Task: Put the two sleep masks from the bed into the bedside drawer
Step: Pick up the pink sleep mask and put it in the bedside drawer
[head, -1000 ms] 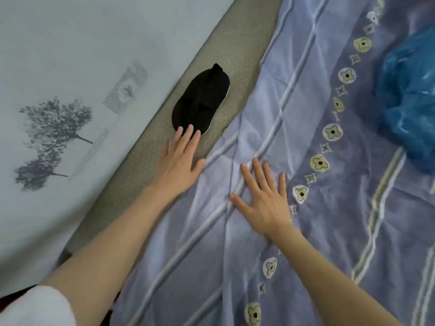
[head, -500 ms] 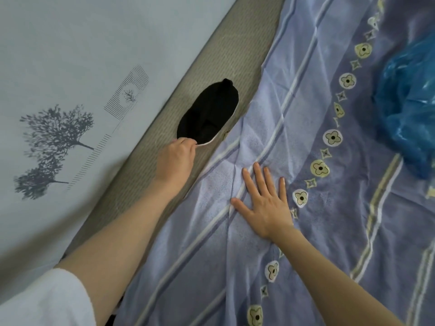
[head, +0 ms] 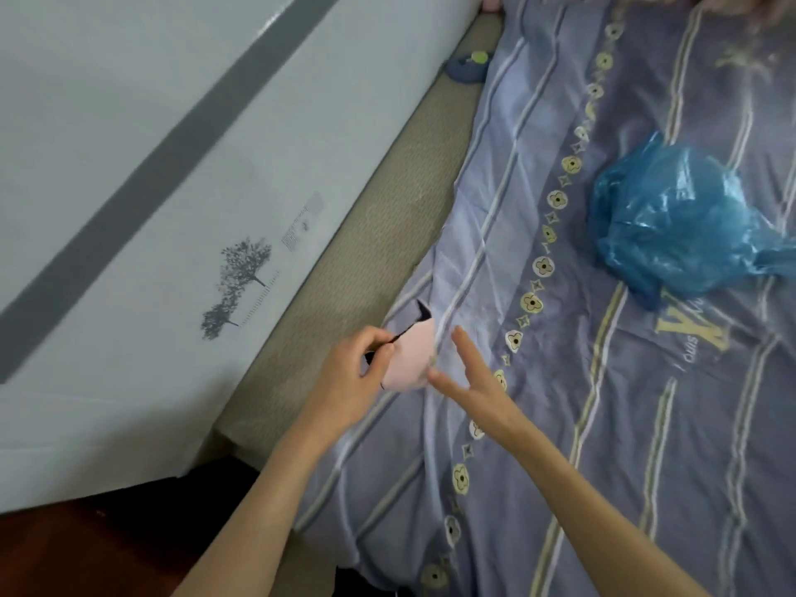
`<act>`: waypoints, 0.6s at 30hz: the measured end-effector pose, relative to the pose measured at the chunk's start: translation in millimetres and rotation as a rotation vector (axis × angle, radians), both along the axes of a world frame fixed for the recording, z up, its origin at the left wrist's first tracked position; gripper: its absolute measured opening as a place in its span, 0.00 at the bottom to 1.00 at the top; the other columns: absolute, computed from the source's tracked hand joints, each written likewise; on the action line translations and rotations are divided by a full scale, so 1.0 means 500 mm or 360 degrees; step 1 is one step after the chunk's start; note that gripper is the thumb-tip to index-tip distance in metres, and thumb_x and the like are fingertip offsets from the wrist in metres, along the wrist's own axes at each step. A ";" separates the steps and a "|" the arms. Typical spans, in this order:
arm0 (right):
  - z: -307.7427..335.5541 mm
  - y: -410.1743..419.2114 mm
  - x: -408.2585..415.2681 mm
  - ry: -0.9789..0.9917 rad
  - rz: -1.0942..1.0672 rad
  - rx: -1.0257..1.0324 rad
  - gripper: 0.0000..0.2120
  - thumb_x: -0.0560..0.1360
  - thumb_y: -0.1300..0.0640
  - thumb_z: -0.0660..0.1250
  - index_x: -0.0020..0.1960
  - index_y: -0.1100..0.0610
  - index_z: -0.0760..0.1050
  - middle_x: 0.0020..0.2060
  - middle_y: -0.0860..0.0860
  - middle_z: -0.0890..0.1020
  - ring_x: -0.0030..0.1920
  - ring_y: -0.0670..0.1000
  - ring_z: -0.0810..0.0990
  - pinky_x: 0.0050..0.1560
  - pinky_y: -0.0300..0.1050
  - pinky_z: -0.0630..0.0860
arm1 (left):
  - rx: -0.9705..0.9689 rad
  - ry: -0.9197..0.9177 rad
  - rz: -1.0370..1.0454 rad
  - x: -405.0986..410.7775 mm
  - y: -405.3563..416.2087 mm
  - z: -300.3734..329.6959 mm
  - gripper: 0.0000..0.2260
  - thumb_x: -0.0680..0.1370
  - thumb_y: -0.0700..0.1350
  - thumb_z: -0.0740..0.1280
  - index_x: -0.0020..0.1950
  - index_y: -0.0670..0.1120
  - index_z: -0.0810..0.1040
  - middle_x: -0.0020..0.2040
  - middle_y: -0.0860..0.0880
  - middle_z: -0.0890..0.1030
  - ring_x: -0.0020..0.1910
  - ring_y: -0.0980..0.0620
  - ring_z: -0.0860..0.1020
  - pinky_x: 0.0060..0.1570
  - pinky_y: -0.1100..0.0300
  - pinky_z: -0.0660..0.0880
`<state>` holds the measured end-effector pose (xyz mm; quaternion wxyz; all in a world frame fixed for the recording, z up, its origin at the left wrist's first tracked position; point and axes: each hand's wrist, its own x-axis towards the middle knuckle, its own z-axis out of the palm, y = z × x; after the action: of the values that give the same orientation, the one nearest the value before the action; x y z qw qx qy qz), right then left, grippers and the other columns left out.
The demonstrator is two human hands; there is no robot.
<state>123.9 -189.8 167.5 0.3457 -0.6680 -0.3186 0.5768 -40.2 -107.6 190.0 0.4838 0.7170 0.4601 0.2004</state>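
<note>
One sleep mask (head: 409, 359) is pinched in the left hand's (head: 351, 381) fingers; the right hand's (head: 469, 377) fingers are spread beside it.

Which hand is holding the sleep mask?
The left hand. Its fingers pinch the mask, which shows its pink side with a black edge. The right hand is open beside it with fingers spread, gripping nothing.

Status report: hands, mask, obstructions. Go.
Left hand pinching sleep mask, pink side up. Right hand open beside it. Blue plastic bag well clear. Drawer not in view.
</note>
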 end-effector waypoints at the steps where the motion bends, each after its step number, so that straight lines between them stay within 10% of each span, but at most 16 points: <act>1: 0.028 -0.002 -0.003 0.0074 -0.0023 0.0039 0.37 0.66 0.40 0.66 0.70 0.37 0.53 0.68 0.32 0.58 0.67 0.30 0.58 0.64 0.29 0.59 | -0.0038 -0.0066 -0.0023 -0.003 -0.008 0.026 0.05 0.77 0.39 0.62 0.45 0.48 0.75 0.40 0.56 0.78 0.40 0.61 0.75 0.41 0.73 0.68; 5: 0.115 -0.020 -0.011 0.0348 -0.0160 0.0072 0.27 0.74 0.53 0.63 0.71 0.52 0.59 0.64 0.50 0.74 0.64 0.48 0.73 0.65 0.48 0.69 | -0.0167 -0.0261 -0.0025 -0.006 -0.034 0.113 0.08 0.77 0.39 0.62 0.45 0.52 0.76 0.41 0.56 0.79 0.42 0.58 0.76 0.44 0.66 0.71; 11: 0.198 -0.051 -0.049 0.0847 -0.0398 0.0075 0.15 0.74 0.61 0.63 0.59 0.67 0.73 0.48 0.57 0.81 0.49 0.53 0.79 0.49 0.43 0.78 | -0.0031 -0.0173 0.0086 -0.032 -0.053 0.204 0.08 0.76 0.45 0.64 0.43 0.59 0.76 0.38 0.60 0.78 0.35 0.68 0.74 0.36 0.75 0.69; 18: 0.276 -0.078 -0.019 0.0703 -0.0600 0.0195 0.08 0.73 0.63 0.65 0.51 0.61 0.79 0.42 0.52 0.84 0.40 0.47 0.82 0.38 0.38 0.79 | -0.0064 0.0155 -0.0107 -0.090 -0.066 0.270 0.13 0.69 0.53 0.71 0.52 0.55 0.75 0.39 0.58 0.78 0.30 0.71 0.71 0.33 0.77 0.67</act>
<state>114.3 -228.8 305.5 0.5473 -0.5517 -0.1402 0.6135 -85.3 -140.3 324.8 0.4814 0.7311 0.4628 0.1397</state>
